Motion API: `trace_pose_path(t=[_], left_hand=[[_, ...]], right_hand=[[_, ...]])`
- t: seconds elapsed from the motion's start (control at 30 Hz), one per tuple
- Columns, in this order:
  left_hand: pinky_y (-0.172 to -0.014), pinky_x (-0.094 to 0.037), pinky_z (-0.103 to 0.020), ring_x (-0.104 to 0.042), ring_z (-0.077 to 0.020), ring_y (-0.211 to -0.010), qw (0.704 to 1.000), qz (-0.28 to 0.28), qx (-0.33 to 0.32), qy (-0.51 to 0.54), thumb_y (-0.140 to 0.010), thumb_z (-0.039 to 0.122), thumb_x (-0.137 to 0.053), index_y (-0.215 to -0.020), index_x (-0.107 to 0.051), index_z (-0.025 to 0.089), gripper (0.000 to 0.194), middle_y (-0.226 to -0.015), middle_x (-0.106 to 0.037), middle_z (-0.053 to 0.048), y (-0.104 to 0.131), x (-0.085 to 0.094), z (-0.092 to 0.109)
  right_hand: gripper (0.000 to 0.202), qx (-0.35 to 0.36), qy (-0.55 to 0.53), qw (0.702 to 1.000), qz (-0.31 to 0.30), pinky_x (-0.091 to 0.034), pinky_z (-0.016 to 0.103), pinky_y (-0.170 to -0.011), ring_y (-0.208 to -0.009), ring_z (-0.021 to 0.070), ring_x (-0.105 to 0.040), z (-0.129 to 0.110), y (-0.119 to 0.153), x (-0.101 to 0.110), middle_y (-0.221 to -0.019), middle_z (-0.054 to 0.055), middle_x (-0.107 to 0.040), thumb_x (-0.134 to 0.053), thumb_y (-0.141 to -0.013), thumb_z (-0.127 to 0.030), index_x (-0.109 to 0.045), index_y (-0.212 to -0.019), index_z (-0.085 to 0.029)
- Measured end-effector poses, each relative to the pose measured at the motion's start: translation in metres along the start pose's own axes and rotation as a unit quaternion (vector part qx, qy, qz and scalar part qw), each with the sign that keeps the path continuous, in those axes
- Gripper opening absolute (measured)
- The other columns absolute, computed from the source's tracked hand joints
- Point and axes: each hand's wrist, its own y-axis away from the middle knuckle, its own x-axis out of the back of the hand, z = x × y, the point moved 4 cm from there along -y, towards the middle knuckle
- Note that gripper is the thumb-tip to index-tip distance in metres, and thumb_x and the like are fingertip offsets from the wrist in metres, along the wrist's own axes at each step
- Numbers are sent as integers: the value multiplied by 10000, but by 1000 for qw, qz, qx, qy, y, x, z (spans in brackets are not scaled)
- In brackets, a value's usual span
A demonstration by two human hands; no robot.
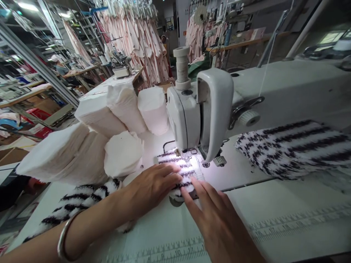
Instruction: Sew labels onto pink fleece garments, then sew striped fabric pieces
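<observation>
A small piece of fuzzy black-and-white striped fabric (pixel 189 177) lies under the lit needle area of a white sewing machine (pixel 184 120). My left hand (pixel 153 182) rests on the left side of this piece, its fingers stretched out flat. From the front, my right hand (pixel 214 212) touches the near right edge with its fingers extended and slightly apart. More striped fabric (pixel 82 199) lies on the table beneath and beside my left forearm. Right of the needle, under the machine arm, sits a stack of striped fabric pieces (pixel 296 146).
Several stacks of white fabric pieces (pixel 63 153) stand left of the machine. A ruler strip (pixel 170 252) runs along the table's front. Behind are a thread spool (pixel 181 67), racks of pink garments (pixel 137 44) and another sewing machine (pixel 122 67).
</observation>
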Motion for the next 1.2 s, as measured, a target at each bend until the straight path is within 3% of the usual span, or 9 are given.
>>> trace_pose_path(t=[0.2,0.43,0.57,0.7,0.77,0.83,0.93,1.07,1.2], left_hand=[[-865,-500,-342,-558,-175,-1013,999,1,26,-27,-921,142,-415,-1118,-526,152,226,-1113,-578,-102,-1,-1,-7],[-749,-499,-330,-537,-172,-845,994,22,69,-81,-920,159,-405,-1112,-533,174,231,-934,-573,-67,1,-8,-5],[-686,-492,-325,-511,-174,-781,990,15,85,-114,-928,189,-388,-1089,-536,162,221,-871,-547,-62,1,-10,-2],[-630,-480,-310,-499,-170,-742,989,-15,83,-118,-933,168,-359,-960,-555,138,200,-854,-535,-73,-3,-7,-2],[-665,-476,-318,-495,-170,-768,992,-16,60,-107,-930,152,-365,-956,-550,132,188,-894,-536,-83,-6,-3,-3],[-743,-469,-331,-502,-173,-831,996,-27,20,-87,-934,146,-363,-966,-544,133,184,-932,-545,-82,-10,-1,-5],[-795,-465,-306,-524,-163,-896,998,-48,-16,-42,-943,140,-352,-980,-535,128,187,-963,-566,-78,-13,1,-9],[-826,-474,-290,-549,-151,-947,999,-45,-7,16,-941,136,-356,-1063,-529,138,212,-1020,-584,-79,-11,3,-13],[-850,-480,-318,-550,-162,-981,999,-33,17,25,-937,152,-366,-1114,-522,153,236,-1069,-581,-86,-5,0,-13]], right_hand=[[563,0,-54,999,7,-424,409,-867,-1213,250,-417,12,-11,-3,-1270,100,-514,-289,-732,-2,-568,-1185,-187],[551,12,-108,993,-42,-419,447,-886,-1190,254,-411,30,-17,-2,-1240,85,-511,-253,-802,-1,-517,-1242,-201],[557,9,-107,993,-56,-454,447,-830,-1120,247,-462,44,-21,-3,-1192,79,-525,-250,-810,1,-521,-1230,-244],[548,17,-101,994,-41,-504,364,-698,-973,215,-528,53,-28,2,-1072,59,-578,-274,-781,-4,-567,-1162,-268],[526,34,-96,994,-31,-511,339,-694,-942,197,-540,49,-28,3,-1090,57,-584,-285,-779,-6,-578,-1146,-243],[536,47,-69,996,-13,-499,363,-797,-1046,207,-510,37,-26,4,-1204,74,-548,-274,-779,12,-544,-1200,-182],[566,16,-29,999,14,-462,409,-880,-1155,240,-443,17,-21,2,-1262,99,-515,-259,-787,21,-443,-1307,-102],[541,-20,-20,1000,-3,-486,399,-773,-1035,243,-515,0,-16,-2,-1112,93,-592,-278,-778,17,-514,-1245,-120],[555,-12,-21,1000,8,-480,402,-774,-1076,244,-498,4,-13,-1,-1162,73,-581,-274,-759,27,-534,-1220,-140]])
